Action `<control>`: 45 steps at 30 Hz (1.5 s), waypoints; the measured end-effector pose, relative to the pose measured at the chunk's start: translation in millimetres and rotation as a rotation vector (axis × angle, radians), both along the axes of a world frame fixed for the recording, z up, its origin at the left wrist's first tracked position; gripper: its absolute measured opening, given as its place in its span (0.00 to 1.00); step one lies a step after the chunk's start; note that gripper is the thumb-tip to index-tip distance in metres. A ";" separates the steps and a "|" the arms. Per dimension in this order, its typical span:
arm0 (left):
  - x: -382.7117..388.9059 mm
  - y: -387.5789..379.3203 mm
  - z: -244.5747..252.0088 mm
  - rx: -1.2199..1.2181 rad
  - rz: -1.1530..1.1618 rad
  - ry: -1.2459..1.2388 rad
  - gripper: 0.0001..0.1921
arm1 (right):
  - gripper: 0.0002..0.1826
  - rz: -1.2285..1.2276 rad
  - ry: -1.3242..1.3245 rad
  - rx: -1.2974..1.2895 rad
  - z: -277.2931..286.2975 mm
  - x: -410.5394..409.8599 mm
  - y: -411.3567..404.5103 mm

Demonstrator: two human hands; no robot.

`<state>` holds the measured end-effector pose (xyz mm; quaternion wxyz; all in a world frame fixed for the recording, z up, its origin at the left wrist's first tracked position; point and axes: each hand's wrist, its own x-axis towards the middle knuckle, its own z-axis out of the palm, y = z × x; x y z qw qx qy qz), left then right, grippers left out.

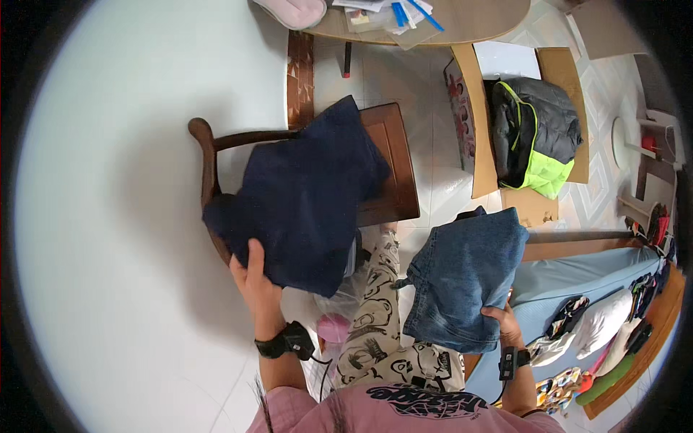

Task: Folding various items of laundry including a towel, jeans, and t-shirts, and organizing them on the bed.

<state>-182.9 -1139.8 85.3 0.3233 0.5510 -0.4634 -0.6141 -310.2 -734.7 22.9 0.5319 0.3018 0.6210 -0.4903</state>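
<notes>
Before me a dark navy garment [308, 200] is draped over a brown wooden chair [395, 162], covering much of its seat and part of its back. My left hand [256, 281] grips the garment's near left corner, thumb on top and the other fingers hidden beneath. To the right, a folded piece of blue denim clothing [465, 276] is held up by my right hand [504, 323]. The right thumb presses on the denim's lower right edge, while its remaining fingers are mostly behind the cloth. A strap with a small device circles each wrist.
An open cardboard box [482, 162] holds a black and lime-green padded jacket [547, 130]. Papers lie on a table [476, 21] at the top. On the right, a bed [574, 276] bears several garments and a white pillow [603, 325]. A white wall [119, 162] borders the left.
</notes>
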 end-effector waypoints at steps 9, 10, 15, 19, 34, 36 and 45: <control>15.5 -42.4 -37.7 -0.197 -0.346 -0.405 0.25 | 0.31 0.037 0.036 -0.029 35.3 11.6 18.9; 16.1 -44.9 -58.5 -0.346 -0.393 -0.666 0.27 | 0.31 0.035 0.041 -0.034 38.8 13.4 21.6; -9.8 23.9 -91.7 -0.654 -0.673 -0.528 0.30 | 0.30 -0.036 0.058 -0.057 44.0 27.0 54.6; -14.3 135.9 -74.3 -0.042 -1.226 -0.067 0.28 | 0.31 -0.141 0.041 0.110 108.7 22.9 42.5; -78.6 319.3 -16.6 0.050 -1.899 -0.020 0.23 | 0.28 -1.064 0.572 0.303 258.0 158.7 247.2; -90.2 332.5 -0.3 0.113 -1.932 -0.020 0.20 | 0.26 -0.891 0.791 0.373 275.1 172.2 280.9; -90.3 425.9 14.9 -0.018 -2.187 -0.112 0.21 | 0.33 -0.431 0.733 0.521 128.9 175.6 383.3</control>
